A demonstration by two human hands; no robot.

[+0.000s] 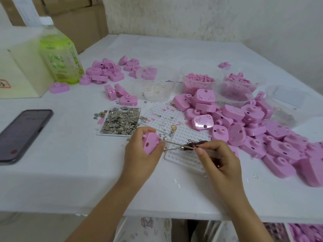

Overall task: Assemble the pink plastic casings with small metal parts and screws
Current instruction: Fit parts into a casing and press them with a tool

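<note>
The pink casing (150, 143) looks like a light, stiff moulded plastic shell with a smooth and probably somewhat slippery skin. It is best held by its rounded edges, so the face with the holes stays free. The small screw looks like the part most easily dropped or tipped.

The left hand (141, 151) holds it that way, fingers and thumb curled round the rim, lifting it just above the surface (70, 172) in front of the tray of small metal parts (120, 121).

The casing is a pale pink, rounded block with soft corners and a dark oval hole in the face turned toward the camera.

The right hand (222, 159) pinches a slim screwdriver (181, 148) by its clear handle, with the tip at the casing's right edge. A second thin shaft with a dark handle (199, 142) runs just above it — whether the same hand grips that one too I cannot tell.

A white dimpled tray (185, 161) lies under the tools, and a large heap of like casings (262, 133) spreads to the right.
</note>
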